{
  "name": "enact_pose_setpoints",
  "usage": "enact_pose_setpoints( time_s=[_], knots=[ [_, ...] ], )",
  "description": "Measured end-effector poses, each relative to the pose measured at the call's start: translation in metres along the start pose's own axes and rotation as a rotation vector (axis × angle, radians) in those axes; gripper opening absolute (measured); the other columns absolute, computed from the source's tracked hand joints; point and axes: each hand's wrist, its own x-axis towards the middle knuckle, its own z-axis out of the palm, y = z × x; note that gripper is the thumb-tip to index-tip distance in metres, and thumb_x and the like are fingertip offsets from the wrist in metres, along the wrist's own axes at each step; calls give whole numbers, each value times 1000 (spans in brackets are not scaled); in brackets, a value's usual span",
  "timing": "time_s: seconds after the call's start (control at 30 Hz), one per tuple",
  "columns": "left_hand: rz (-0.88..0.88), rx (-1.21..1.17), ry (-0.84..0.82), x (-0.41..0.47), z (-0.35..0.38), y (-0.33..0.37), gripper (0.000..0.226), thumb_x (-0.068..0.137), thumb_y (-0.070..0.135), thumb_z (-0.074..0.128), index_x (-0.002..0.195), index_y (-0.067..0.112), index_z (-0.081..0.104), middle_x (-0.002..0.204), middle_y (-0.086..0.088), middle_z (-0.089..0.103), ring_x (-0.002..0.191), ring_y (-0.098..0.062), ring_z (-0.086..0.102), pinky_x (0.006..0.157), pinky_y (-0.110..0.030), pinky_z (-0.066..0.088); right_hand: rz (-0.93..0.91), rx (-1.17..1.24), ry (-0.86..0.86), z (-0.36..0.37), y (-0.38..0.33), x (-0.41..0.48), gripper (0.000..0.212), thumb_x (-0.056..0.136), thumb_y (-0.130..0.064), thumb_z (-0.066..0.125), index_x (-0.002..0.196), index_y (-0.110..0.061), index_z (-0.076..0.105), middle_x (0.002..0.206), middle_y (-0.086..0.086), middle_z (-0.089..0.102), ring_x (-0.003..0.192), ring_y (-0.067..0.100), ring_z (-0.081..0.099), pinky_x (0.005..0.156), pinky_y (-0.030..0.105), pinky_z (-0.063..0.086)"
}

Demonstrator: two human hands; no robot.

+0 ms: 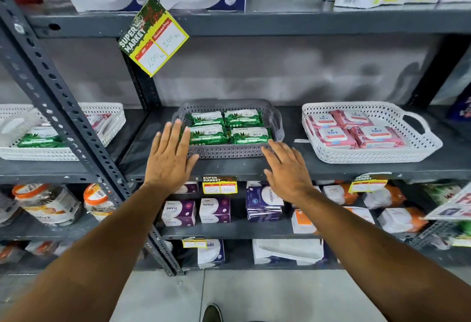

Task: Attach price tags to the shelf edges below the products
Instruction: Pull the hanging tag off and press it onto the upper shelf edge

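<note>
Both hands were open and flat, gripping nothing: left hand (170, 158) with fingers spread against the left front corner of the grey perforated basket (276, 128), right hand (286, 168) with fingertips touching its front right corner. The basket held four green wipes packs (226, 128) and sat on the middle shelf (293, 166), near its front edge. No tag was in either hand. The price tag (219, 185) for this spot hung from the shelf edge just below the basket, between the two wrists and apart from both. A larger yellow tag (153, 37) hung tilted from the upper shelf edge, well above the left hand, apparently fixed by one corner. Risks, as judgement: an uneven push could skew the basket or slide it over the edge; a wrist dropping could brush the lower tag loose; the tilted tag looked likely to fall. The white basket (369, 154) of pink packs stood well to the right.
</note>
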Motion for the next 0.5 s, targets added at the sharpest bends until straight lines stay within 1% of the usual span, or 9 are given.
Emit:
enact_pose_setpoints(
  time_s=[0.13,0.2,0.23,0.27,0.3,0.33,0.4,0.43,0.5],
  knots=[
    [-203,-241,172,12,-35,9,73,94,49,30,148,5,10,159,-16,9,147,-30,2,119,-44,5,-52,60,81,-31,-6,18,56,89,-30,57,139,-17,37,150,9,35,138,30,29,113,50,24],
    [-333,-468,293,20,-59,13,75,92,49,39,147,5,16,158,-15,17,147,-25,10,120,-38,10,-84,106,146,-54,-15,35,53,87,-29,59,136,-18,41,146,9,40,135,29,34,111,50,27],
    [-397,-644,357,25,-72,15,68,91,47,44,144,11,25,153,-10,29,144,-15,21,118,-33,17,-99,138,191,-65,-21,45,52,86,-28,61,133,-17,44,143,10,44,131,30,38,109,51,32],
    [-455,-845,435,29,-88,20,51,91,43,49,135,22,38,142,1,43,133,3,34,111,-25,27,-110,179,240,-75,-27,55,49,85,-27,63,130,-16,48,139,10,48,127,31,42,105,51,36],
    [-512,-1043,502,34,-102,24,33,92,38,52,123,34,43,126,12,50,117,17,41,101,-18,33,-117,221,280,-86,-34,65,46,84,-26,63,128,-16,51,136,10,51,124,31,45,101,51,40],
    [-572,-1220,546,41,-116,24,28,93,33,54,119,34,45,119,14,52,109,19,45,96,-15,37,-126,260,316,-98,-42,75,44,84,-26,63,125,-16,53,133,10,52,121,32,47,98,49,42],
    [-700,-1442,585,55,-137,16,43,93,30,56,131,13,45,129,-1,54,118,-2,51,101,-21,41,-149,310,390,-120,-58,94,38,83,-26,64,119,-16,58,127,9,56,115,31,51,91,46,44],
    [-748,-1483,599,62,-145,9,48,92,29,58,132,6,45,128,-4,55,116,-9,53,101,-23,41,-166,312,439,-132,-67,104,34,82,-25,65,115,-17,61,121,8,59,109,32,54,86,45,45],
    [-803,-1519,611,73,-157,-4,45,90,26,61,126,3,50,116,-3,58,103,-11,55,94,-24,43,-188,269,547,-153,-83,121,25,80,-26,67,105,-20,66,108,5,62,96,32,56,77,43,45]
  ],
)
